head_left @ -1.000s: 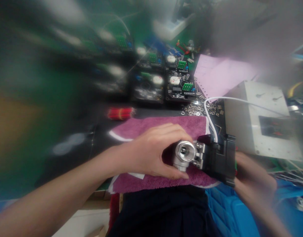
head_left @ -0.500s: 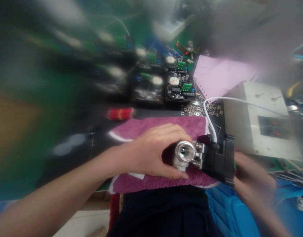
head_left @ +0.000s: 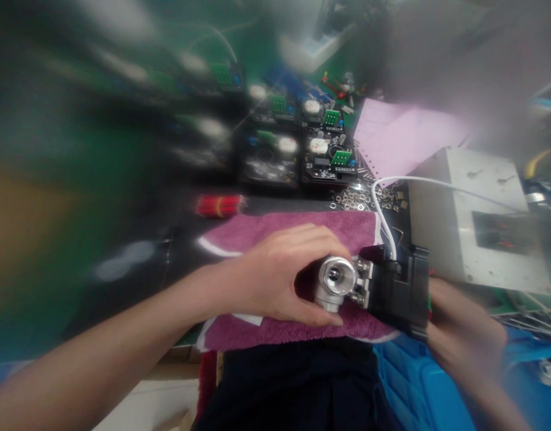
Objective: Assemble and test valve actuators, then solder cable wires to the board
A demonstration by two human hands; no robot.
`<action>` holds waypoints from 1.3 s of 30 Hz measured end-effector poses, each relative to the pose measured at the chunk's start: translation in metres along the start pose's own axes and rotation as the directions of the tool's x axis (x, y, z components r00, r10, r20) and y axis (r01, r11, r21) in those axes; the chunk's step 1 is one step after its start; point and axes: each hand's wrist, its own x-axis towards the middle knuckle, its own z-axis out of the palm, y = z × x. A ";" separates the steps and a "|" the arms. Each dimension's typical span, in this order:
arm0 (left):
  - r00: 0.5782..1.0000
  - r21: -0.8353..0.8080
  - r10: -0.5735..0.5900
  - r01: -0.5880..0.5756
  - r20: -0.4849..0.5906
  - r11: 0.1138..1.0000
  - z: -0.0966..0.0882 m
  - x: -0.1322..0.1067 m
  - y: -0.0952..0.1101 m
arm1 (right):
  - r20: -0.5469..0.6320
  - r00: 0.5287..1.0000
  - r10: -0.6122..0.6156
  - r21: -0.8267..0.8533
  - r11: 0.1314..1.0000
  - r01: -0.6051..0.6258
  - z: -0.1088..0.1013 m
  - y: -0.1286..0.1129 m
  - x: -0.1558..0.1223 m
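Gripping valve (head_left: pixel 332 291): left hand (head_left: pixel 282 272); right hand (head_left: pixel 459 314) behind black housing (head_left: pixel 398 293), fingers hidden, grip unclear.

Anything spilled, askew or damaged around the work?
Small metal parts lie loose in a scatter beyond the purple cloth, with no container visible around them, so they look spilled, though that may be deliberate. The pink paper behind them sits at a slant. No damage shows on the metal valve in the left hand.
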 end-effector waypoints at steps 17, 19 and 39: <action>1.000 -0.002 -0.004 0.004 0.015 1.000 -0.001 0.000 0.000 | -0.012 1.000 -0.009 -0.049 0.999 0.009 -0.001 -0.003 0.005; 1.000 -0.002 -0.002 0.002 0.014 1.000 -0.001 0.000 0.000 | -0.026 0.999 -0.026 -0.057 0.998 0.024 -0.001 -0.005 0.006; 1.000 0.001 -0.003 0.003 0.008 1.000 0.000 -0.001 0.000 | -0.009 1.000 0.001 -0.009 1.000 -0.001 0.000 0.000 0.002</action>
